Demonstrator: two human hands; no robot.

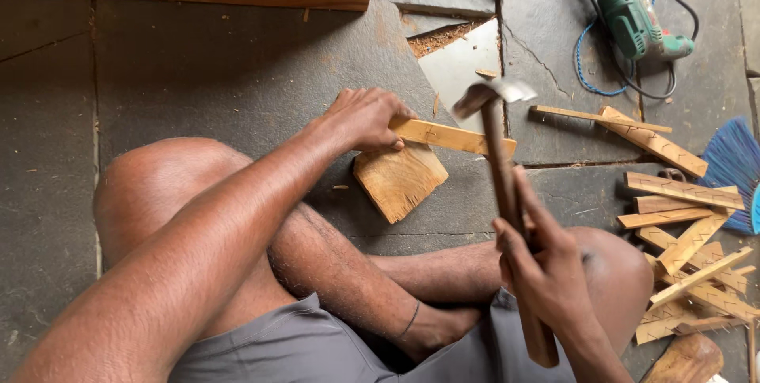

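Stone floor (198, 74); blurred hammer (495, 98) head

We see a thin, pale wooden strip (451, 137) lying flat across a chunky block of light wood (400, 180), which rests on the grey stone floor. A hammer (499, 161) with a long brown wooden handle stands nearly upright, its blurred metal head just above the strip's far end.

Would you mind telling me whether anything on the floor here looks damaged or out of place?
Yes: the stone floor is cracked and chipped above the hammer, with sawdust in the gap. The wood strips at the right lie in a loose, crisscross heap.
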